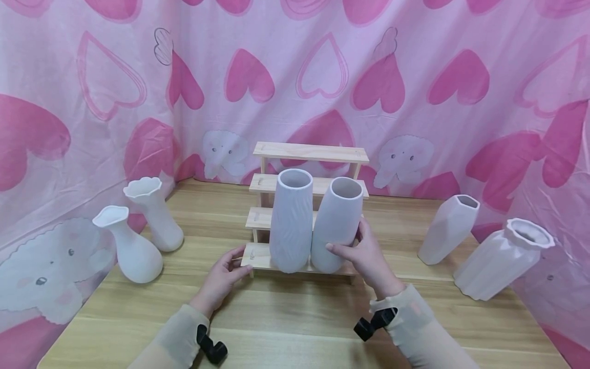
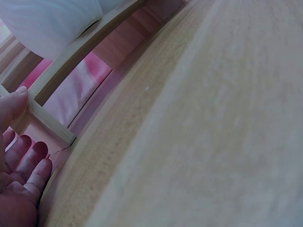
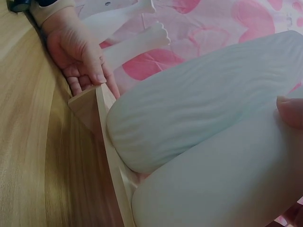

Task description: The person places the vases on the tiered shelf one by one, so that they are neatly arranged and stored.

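Observation:
My right hand (image 1: pixel 371 256) grips a smooth white vase (image 1: pixel 338 220) near its base, thumb across the front and fingers round the right side. This vase stands on the lowest step of a tiered wooden stand (image 1: pixel 311 151), leaning slightly right. Close on its left, a white vase with a wavy ridged surface (image 1: pixel 291 225) stands upright on the same step. At the left end of that step, my left hand (image 1: pixel 221 282) holds the stand, its thumb (image 2: pixel 16 101) over the corner. The other left fingers (image 2: pixel 35 161) are loosely bent beside the stand's leg.
At the left of the wooden table (image 1: pixel 286 318) are a narrow-necked vase (image 1: pixel 138 256) and a flared, scalloped-rim vase (image 1: pixel 161 220). On the right stand a faceted vase (image 1: pixel 447 230) and a ribbed vase with a ruffled rim (image 1: pixel 500 261). A pink heart-patterned curtain (image 1: pixel 286 61) hangs behind.

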The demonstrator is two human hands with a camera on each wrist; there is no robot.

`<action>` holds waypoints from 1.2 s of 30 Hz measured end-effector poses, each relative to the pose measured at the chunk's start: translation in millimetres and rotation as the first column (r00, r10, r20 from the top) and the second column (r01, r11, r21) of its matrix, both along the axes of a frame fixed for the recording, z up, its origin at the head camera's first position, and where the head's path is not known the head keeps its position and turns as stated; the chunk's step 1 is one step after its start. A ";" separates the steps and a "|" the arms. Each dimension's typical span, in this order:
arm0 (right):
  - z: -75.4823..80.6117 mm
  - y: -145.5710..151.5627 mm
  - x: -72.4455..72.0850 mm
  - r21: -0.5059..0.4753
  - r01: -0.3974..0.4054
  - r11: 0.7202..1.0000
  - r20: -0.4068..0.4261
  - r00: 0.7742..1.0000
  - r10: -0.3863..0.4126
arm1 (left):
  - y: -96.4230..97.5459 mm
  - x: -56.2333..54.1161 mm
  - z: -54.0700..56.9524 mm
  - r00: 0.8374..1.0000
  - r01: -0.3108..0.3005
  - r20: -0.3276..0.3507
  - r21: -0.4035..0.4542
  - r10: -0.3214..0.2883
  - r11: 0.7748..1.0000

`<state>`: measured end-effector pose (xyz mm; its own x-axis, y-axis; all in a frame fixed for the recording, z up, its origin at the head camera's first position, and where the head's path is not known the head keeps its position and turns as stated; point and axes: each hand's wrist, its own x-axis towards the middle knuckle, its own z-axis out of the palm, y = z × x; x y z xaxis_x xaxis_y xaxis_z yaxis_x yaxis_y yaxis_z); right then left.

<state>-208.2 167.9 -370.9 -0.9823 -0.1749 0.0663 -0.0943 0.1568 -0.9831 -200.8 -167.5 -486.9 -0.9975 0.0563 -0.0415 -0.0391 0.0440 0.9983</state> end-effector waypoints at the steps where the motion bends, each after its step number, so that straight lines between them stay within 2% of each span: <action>1: -0.3 0.2 0.0 0.003 -0.001 1.000 0.001 1.000 0.001 | 0.0 -0.1 0.0 1.000 0.000 0.001 0.000 0.000 1.000; 15: -2.0 1.1 1.3 0.035 0.003 0.999 0.021 1.000 -0.003 | 0.0 -1.0 -1.4 1.000 -0.005 -0.004 0.006 0.005 1.000; 21: -3.7 2.1 0.7 0.026 -0.010 1.000 -0.007 1.000 0.010 | -0.2 -0.7 -1.1 1.000 0.002 -0.007 0.012 -0.002 1.000; 36: -4.2 5.5 2.9 0.007 -0.014 1.000 0.003 1.000 0.014 | 0.3 -0.1 -1.1 1.000 -0.008 0.008 0.004 0.008 1.000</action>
